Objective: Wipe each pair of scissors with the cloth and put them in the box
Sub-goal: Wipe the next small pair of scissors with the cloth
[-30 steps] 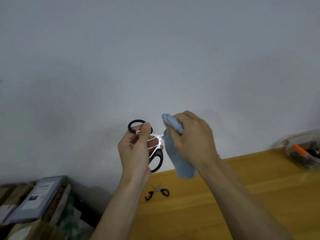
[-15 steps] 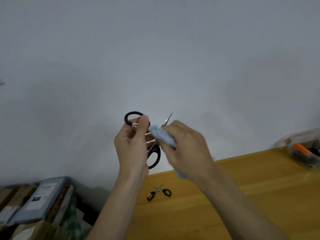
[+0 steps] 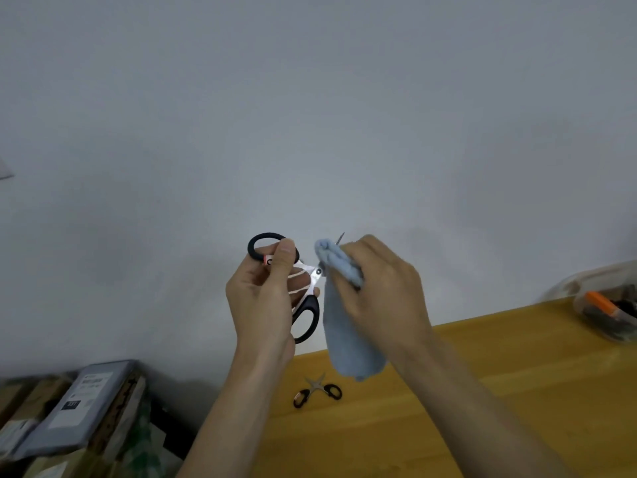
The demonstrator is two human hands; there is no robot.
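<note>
My left hand holds a pair of black-handled scissors up in front of the wall, thumb on the upper handle loop. My right hand grips a light blue cloth wrapped around the blades; only a blade tip shows above the cloth. A small pair of black-handled scissors lies open on the yellow wooden table below my hands. A clear plastic box holding orange and dark scissors stands at the table's far right.
To the left of the table, lower down, lie grey parcels and cardboard boxes. A plain grey-white wall fills the background.
My right hand has slid the cloth along the blades, first toward the handles, then back out toward the tips. The left hand has kept its hold.
</note>
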